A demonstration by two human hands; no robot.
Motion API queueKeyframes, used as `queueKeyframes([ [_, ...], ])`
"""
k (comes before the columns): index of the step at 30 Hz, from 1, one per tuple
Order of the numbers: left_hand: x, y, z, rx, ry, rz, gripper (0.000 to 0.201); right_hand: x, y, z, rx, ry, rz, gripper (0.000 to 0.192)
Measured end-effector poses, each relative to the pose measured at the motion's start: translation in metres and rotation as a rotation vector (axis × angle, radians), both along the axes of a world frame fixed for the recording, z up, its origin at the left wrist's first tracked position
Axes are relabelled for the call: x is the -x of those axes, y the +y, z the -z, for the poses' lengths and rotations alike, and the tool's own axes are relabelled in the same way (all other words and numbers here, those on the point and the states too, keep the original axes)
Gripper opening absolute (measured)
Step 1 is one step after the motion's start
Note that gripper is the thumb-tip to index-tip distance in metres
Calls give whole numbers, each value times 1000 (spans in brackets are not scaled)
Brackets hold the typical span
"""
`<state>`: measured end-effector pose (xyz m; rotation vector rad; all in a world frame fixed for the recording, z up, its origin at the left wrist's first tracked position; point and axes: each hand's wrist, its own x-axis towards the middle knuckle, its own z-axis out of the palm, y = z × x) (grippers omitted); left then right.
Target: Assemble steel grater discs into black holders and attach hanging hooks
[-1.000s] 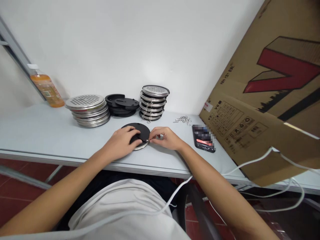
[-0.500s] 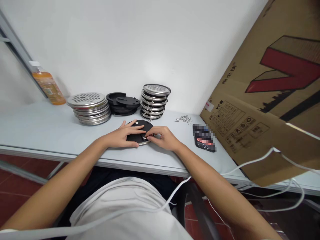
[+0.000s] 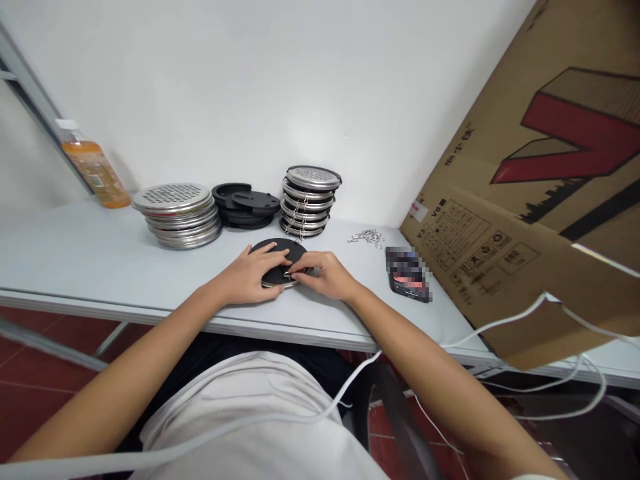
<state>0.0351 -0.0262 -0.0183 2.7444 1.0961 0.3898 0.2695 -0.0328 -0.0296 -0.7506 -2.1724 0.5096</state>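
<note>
A round black disc [image 3: 296, 248] with a silvery rim lies flat on the table in front of me. My left hand [image 3: 253, 274] rests on its left side with fingers spread, pressing over the top and edge. At the disc's front right, my right hand [image 3: 323, 274] pinches a small shiny metal clip [image 3: 287, 273] between thumb and fingertips, against the black surface. The fingers hide part of the clip. Behind the disc stands a stack of metal-and-black discs [image 3: 311, 179] with wire clips hanging down its front.
A stack of perforated metal discs [image 3: 175, 197] and a pile of black discs [image 3: 255, 202] stand at the back left. An orange drink bottle [image 3: 95, 167] is farther left. Loose metal clips [image 3: 369, 237], a phone [image 3: 409, 275] and a large cardboard box [image 3: 500, 247] are at right.
My left hand has shifted slightly right and toward me on the disc, covering a white spot seen before. My right hand stays in nearly the same place, still pinching the clip.
</note>
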Motion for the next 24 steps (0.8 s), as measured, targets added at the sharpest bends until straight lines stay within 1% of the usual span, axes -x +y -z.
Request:
queueKeyframes([
  [8,0,3,5,-82,-20,18,46,-1,1,1,7,13,-39,12],
  [14,0,2,7,-83,-39,25,45,-1,1,0,14,-14,-26,13],
  [19,1,1,4,-46,-57,18,46,1,-1,-1,35,-1,-12,13],
  [22,2,1,2,11,-74,26,46,1,-2,-1,47,6,-11,14],
  [24,3,2,0,65,-94,29,42,1,-1,0,15,-8,-32,14],
])
